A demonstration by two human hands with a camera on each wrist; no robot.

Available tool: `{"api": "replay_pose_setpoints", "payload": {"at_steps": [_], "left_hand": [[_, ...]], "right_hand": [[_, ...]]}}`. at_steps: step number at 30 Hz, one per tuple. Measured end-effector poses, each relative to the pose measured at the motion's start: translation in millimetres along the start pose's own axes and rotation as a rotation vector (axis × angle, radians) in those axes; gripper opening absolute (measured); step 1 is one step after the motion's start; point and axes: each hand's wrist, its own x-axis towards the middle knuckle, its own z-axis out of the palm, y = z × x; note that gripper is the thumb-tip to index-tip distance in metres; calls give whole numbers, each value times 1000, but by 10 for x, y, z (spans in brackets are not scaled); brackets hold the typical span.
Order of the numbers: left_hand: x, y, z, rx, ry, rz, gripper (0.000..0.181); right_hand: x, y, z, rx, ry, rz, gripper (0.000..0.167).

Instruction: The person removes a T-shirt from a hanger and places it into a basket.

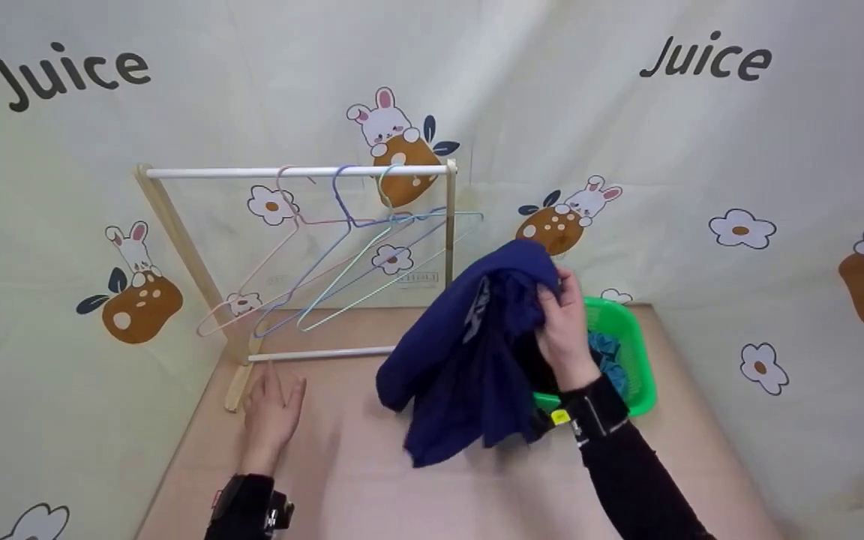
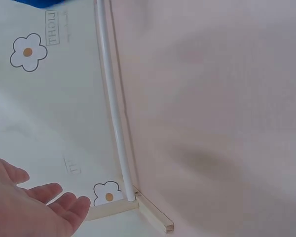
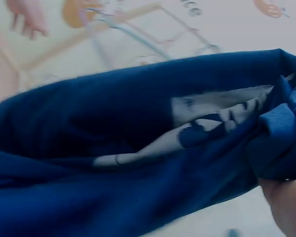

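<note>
A dark blue garment with a pale printed patch hangs bunched from my right hand, which pinches it near its top edge. Close up in the right wrist view, the cloth fills most of the picture and its folds hide most of the fingers. On the left, my left hand hovers palm partly up with nothing in it, near the foot of the clothes rack. Loosely spread fingers of the left hand show in the left wrist view. The garment's exact kind is hard to tell while folded.
Pink, blue and mint green hangers hang from the rack's white top bar. Behind the right forearm stands a green basket holding teal cloth and something dark. Printed fabric walls enclose the pinkish table.
</note>
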Motion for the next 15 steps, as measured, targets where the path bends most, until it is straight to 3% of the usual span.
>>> {"api": "replay_pose_setpoints", "payload": {"at_steps": [4,7,11,15], "left_hand": [[-28,-40,-1,13,-7,-7,77],[-49,-61,-4,18,-12,-14,77],[-61,-76,-3,18,-7,-16,76],[-70,-90,-5,14,-4,-17,74]], "right_hand": [[254,-285,38,72,39,-188,16],[434,-469,22,69,62,-296,15],[603,-661,-57,49,108,-370,14],[714,-800,-179,97,160,-432,17]]}}
